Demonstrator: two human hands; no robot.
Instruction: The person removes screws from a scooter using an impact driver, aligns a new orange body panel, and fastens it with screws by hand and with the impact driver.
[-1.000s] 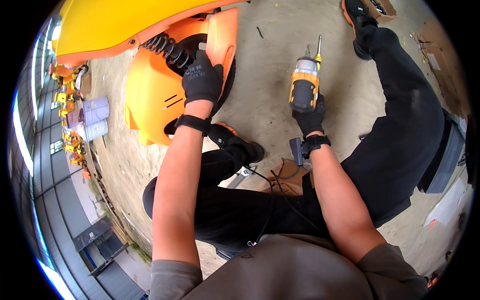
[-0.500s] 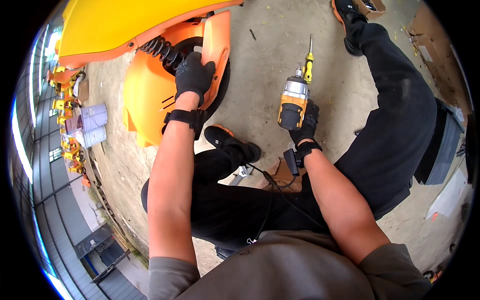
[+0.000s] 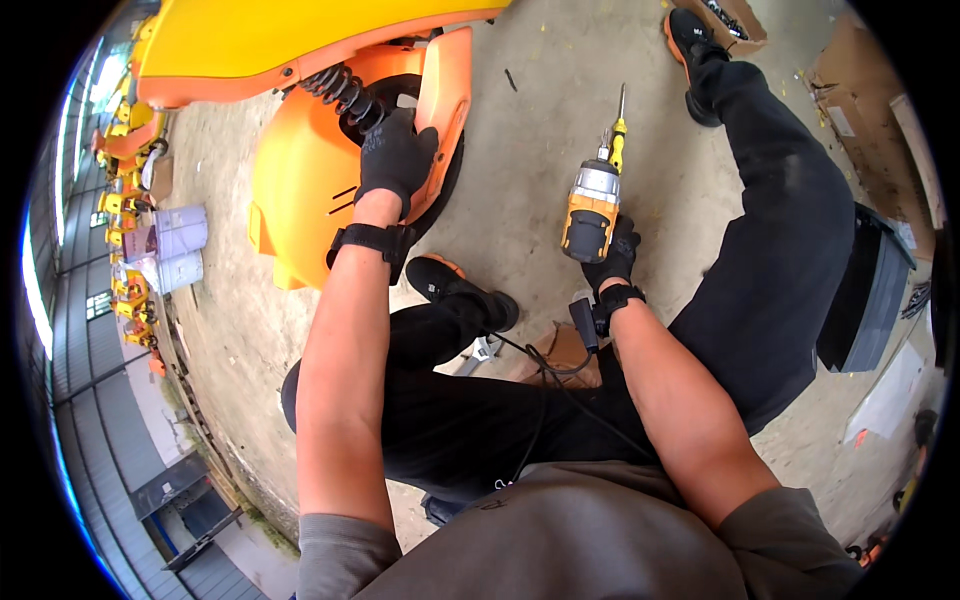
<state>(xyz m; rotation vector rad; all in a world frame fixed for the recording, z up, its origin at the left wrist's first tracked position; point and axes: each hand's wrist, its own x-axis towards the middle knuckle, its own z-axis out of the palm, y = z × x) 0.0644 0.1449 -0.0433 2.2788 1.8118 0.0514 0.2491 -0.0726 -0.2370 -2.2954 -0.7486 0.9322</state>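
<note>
My left hand point(image 3: 398, 158), in a black glove, is closed beside a coiled black shock spring point(image 3: 333, 90) and an orange fender piece point(image 3: 445, 85); what its fingers grip is hidden. Those parts belong to a vehicle with a yellow body panel point(image 3: 250, 35), an orange rounded cover point(image 3: 290, 195) and a dark tyre. My gloved right hand point(image 3: 612, 255) is shut on a yellow-and-black impact driver point(image 3: 589, 210), its bit pointing away from me. A yellow-handled screwdriver point(image 3: 619, 145) appears to lie on the floor just beyond the driver.
My outstretched legs flank the floor area. Cardboard point(image 3: 840, 85) and dark stacked panels point(image 3: 865, 300) are at the right, a box of parts point(image 3: 730, 20) at the top. Yellow vehicles point(image 3: 130, 300) and pale drums point(image 3: 182, 250) line the left background. A metal tool point(image 3: 475, 355) lies by my left leg.
The impact driver and my right hand have shifted slightly toward me, uncovering more of the screwdriver. My left hand stays at the spring. The view has shifted slightly.
</note>
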